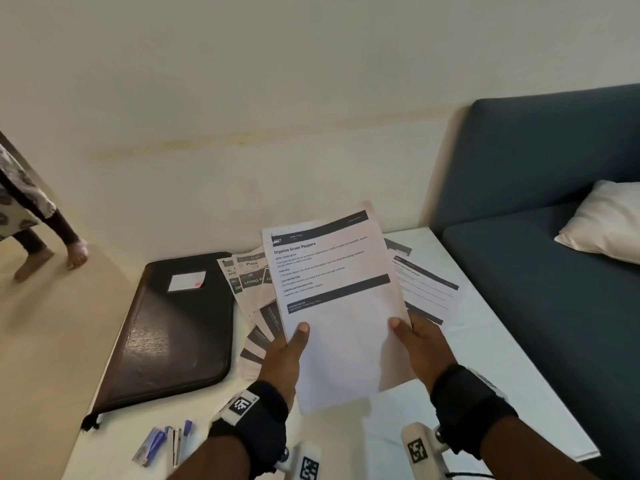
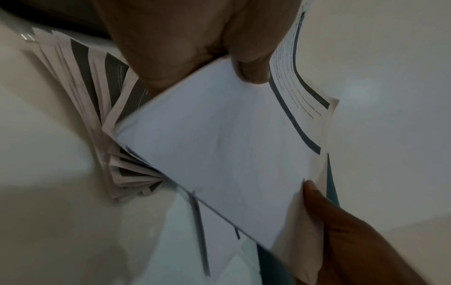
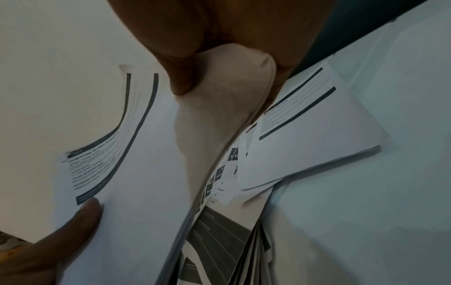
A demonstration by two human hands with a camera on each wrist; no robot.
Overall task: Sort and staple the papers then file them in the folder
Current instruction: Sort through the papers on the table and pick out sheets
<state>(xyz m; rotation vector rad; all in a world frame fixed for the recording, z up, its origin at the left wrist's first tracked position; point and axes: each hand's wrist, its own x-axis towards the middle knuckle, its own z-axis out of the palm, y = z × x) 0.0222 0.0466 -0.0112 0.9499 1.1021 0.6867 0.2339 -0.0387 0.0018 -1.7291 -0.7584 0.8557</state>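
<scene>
Both hands, left [image 1: 289, 355] and right [image 1: 420, 344], pinch the papers [image 1: 337, 306] mid-frame, long axis upright, heading tilted upper right.

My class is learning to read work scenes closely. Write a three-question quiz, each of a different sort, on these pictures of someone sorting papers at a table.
1. True or false: the black folder lies shut on the table.
2. Which hand grips the held sheets? A) left hand only B) right hand only C) both
3. Fill in: the top held sheet is titled "Organize Green ____".

Key: 1 true. 2 C; each thumb presses on the front near the lower edge. 3 Peppers.
</scene>
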